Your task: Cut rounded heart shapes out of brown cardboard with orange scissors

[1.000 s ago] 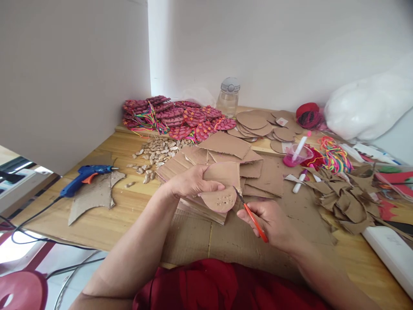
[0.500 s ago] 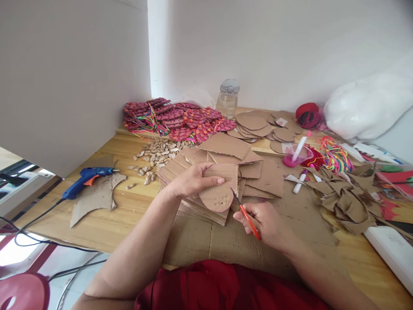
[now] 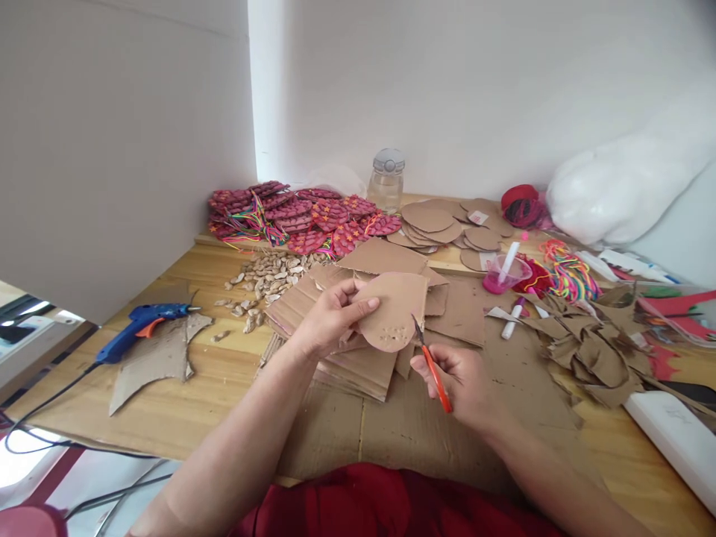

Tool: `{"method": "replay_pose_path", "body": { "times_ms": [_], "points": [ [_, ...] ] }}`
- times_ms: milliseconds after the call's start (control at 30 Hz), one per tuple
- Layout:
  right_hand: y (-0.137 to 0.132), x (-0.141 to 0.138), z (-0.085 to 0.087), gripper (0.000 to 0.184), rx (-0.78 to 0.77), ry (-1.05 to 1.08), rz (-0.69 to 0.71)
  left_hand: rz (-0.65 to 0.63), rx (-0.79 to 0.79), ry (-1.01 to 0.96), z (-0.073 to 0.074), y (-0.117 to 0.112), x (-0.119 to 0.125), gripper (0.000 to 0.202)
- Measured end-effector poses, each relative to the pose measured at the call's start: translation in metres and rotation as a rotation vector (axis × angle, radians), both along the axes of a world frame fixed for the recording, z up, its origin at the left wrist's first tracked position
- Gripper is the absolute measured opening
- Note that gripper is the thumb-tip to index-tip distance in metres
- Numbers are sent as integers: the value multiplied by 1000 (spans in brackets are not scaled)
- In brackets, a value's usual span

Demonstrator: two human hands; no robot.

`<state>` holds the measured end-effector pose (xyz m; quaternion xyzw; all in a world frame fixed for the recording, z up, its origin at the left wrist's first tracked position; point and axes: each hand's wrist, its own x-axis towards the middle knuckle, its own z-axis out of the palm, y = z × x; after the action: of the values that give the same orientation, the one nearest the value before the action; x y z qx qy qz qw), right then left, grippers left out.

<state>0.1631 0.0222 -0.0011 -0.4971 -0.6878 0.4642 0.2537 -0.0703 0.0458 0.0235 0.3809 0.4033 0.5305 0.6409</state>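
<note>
My left hand point(image 3: 327, 319) pinches a rounded piece of brown cardboard point(image 3: 394, 309) by its left edge and holds it above a stack of cardboard sheets point(image 3: 358, 358). The piece has small dents near its lower curve. My right hand point(image 3: 464, 384) is closed round orange-handled scissors point(image 3: 432, 363), whose blades meet the piece's right edge. A red garment covers my lap at the bottom.
A blue glue gun point(image 3: 139, 322) lies at left on a cardboard scrap, its cord running off the table. Seeds point(image 3: 268, 274), pink decorated discs point(image 3: 302, 216), a jar point(image 3: 385, 179), plain cardboard discs point(image 3: 441, 224), a pink cup point(image 3: 500, 276), coloured cords point(image 3: 567, 268) and cardboard offcuts point(image 3: 598, 347) surround the stack.
My left hand has lifted and turned the cardboard piece slightly upward. The scissors stay at its right edge. The view has shifted a little down and left.
</note>
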Motion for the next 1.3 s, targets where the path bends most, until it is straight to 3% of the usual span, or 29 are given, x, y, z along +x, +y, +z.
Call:
{"method": "replay_pose_path", "body": {
  "times_ms": [100, 200, 433, 567, 700, 800, 867, 1000, 1133, 1300],
  "points": [
    [1, 0, -5, 54, -3, 29, -16, 14, -79, -119, -4, -3, 17, 49],
    [1, -1, -7, 54, -33, 67, -25, 79, -60, -144, -7, -5, 28, 54],
    [-3, -2, -7, 51, 38, 43, -18, 102, -73, -171, -6, -8, 24, 51],
    [-1, -2, -6, 47, -65, 126, 20, 57, -122, -211, -5, -10, 25, 54],
    [-3, -3, -8, 48, -180, 247, 111, 215, -83, -242, -6, -8, 29, 51],
    [-7, -4, -9, 49, -192, 236, 222, 381, -30, -287, -5, -3, 25, 50],
    [-7, -2, -10, 50, -170, 230, 234, 409, -11, -294, -3, 1, 18, 52],
    [6, 6, -6, 52, -91, 311, -5, 307, -7, -153, 0, 5, 5, 51],
    [19, 13, 2, 46, -81, 408, -185, 38, 24, 68, -2, 1, 0, 47],
    [18, 9, 8, 40, -173, 447, -143, -78, 79, 217, -5, -2, 6, 47]
  ]
}}
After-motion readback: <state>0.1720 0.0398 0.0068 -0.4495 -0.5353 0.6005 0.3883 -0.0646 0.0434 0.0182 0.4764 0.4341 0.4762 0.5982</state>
